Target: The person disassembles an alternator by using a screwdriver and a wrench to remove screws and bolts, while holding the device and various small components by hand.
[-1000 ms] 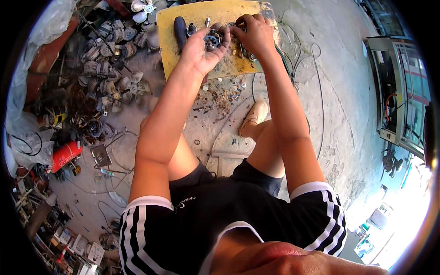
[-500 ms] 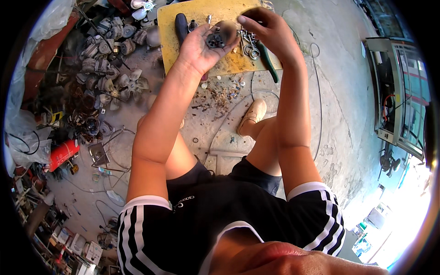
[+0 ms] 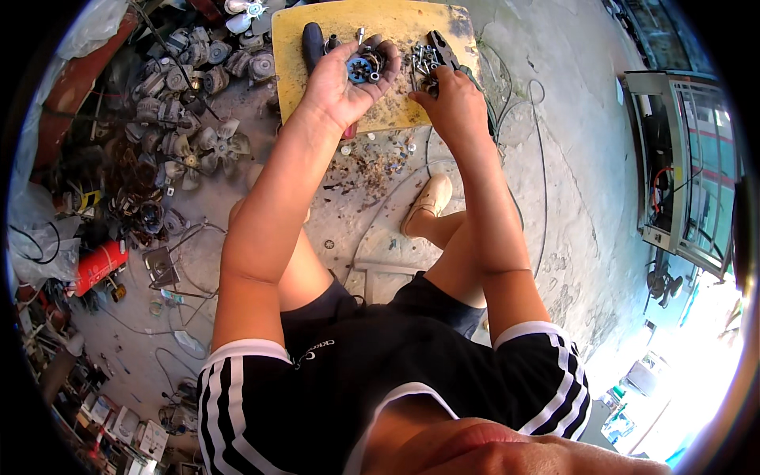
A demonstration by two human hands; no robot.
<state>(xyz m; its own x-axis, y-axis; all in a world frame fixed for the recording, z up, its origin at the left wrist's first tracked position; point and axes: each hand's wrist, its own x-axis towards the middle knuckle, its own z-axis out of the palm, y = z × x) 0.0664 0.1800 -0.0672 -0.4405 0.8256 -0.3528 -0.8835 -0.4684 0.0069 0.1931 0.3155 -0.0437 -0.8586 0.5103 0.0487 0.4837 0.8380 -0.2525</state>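
— Where's the part you're working on?

— It lies in the cupped palm of your left hand (image 3: 348, 79), held above the near edge of the yellow board (image 3: 317, 47) on the floor. It's a small round metal piece (image 3: 362, 68), dark with a blue ring showing. The grip there is loose: fingers curled up around it like a bowl, not pinching.

— And the other hand?

— Your right hand (image 3: 451, 99) is down on the board, fingertips closed on a cluster of small screws and metal bits (image 3: 423, 57), just beside the pliers (image 3: 443, 49). Exactly what they hold I cannot tell.

— How will the round piece handle?

— I'd judge it stiff and fairly light, but oily and smooth, so slippery. Take it by the outer rim between thumb and fingers rather than by the centre, where loose small parts may sit and drop out if you tilt your palm.

— Room to move?

— Tight ahead. A dark-handled screwdriver (image 3: 314, 43) lies on the board touching your left fingers' side, and the loose screws sit close under both hands. The board's near edge is right below your wrists; small debris (image 3: 372, 162) litters the concrete floor (image 3: 554, 206) just past it. To your left is a heap of old fan motors (image 3: 170, 119); thin cables (image 3: 538, 158) loop to your right. The clearest space is back toward your knees.
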